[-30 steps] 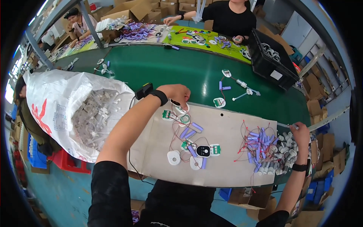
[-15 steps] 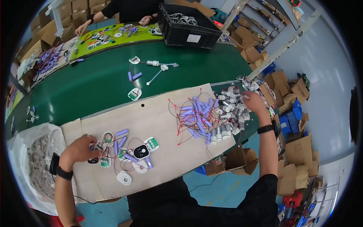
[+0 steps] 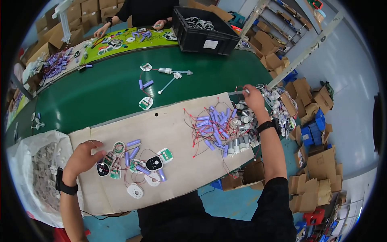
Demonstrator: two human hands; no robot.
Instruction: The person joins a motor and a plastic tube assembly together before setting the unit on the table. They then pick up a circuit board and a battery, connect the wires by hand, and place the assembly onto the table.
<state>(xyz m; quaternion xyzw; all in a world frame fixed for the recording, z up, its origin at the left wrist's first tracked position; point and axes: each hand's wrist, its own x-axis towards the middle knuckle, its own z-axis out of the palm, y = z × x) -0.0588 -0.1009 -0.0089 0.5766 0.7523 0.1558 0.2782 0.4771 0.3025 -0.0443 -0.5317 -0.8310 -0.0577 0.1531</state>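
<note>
Head view: the right hand (image 3: 253,98) is seemingly pinching a thin red wire (image 3: 238,89), risking dragging the tangled purple cylindrical batteries (image 3: 213,125) off the table (image 3: 169,121), while the left hand (image 3: 82,158) is resting loosely open beside the small green circuit boards (image 3: 115,161).

place: electronics assembly workshop | line: green conveyor belt (image 3: 105,90) | parts: purple wired battery cells (image 3: 213,123), small circuit boards (image 3: 164,155) | storage: black parts crate (image 3: 203,32), stacked cardboard boxes (image 3: 312,177) | co-worker opposite (image 3: 145,10)
</note>
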